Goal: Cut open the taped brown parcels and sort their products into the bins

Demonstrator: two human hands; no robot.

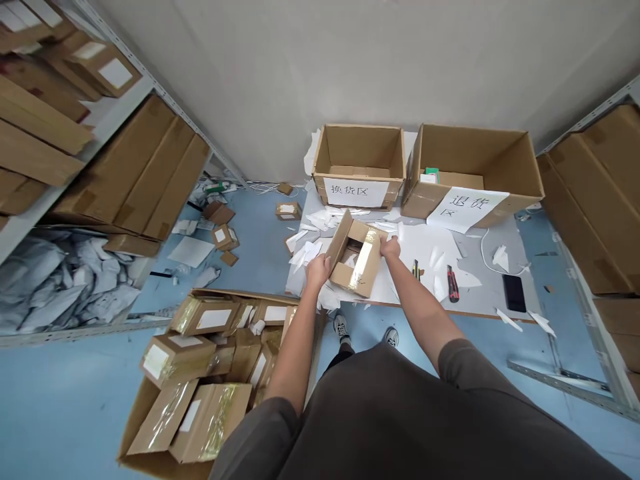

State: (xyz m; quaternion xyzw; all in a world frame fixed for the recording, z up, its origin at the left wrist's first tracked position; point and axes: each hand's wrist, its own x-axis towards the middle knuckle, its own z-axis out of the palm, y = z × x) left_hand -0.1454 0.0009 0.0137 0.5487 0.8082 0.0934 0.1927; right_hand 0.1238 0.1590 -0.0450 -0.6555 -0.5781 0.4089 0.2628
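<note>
I hold a small opened cardboard box [357, 257] over the near edge of the white table [480, 293]. My left hand [318, 270] grips its left side by the raised flap. My right hand [391, 248] grips the right top edge, next to the shiny tape. The flaps stand up and the inside is dark; what lies in it I cannot make out.
Two large open cartons with paper labels, one [360, 163] and another [473, 173], stand at the table's back. Paper scraps, two box cutters [453, 283] and a black phone [513, 292] lie on the table. A big carton of taped parcels [200, 373] sits on the floor at left. Shelves flank both sides.
</note>
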